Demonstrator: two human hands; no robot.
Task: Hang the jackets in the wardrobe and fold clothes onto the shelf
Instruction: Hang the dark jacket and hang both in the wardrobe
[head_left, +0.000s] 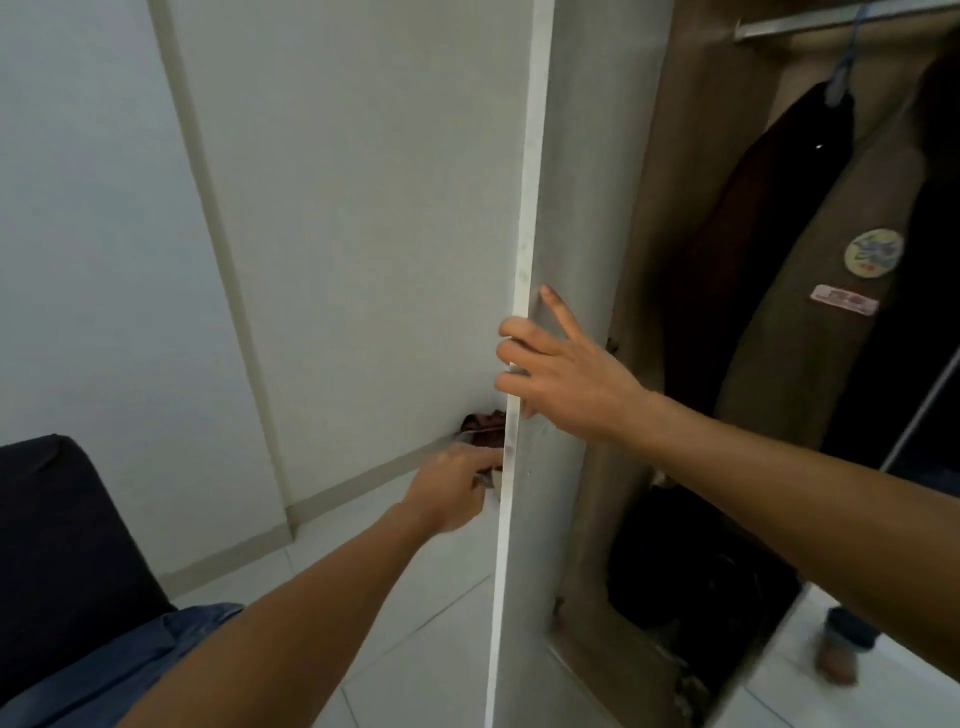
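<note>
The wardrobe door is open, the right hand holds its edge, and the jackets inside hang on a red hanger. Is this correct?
Not fully. In the head view, the hanger on the rail is blue, not red. The rest holds: the wardrobe door is open, the right hand grips its edge, and the jackets hang inside.
</note>
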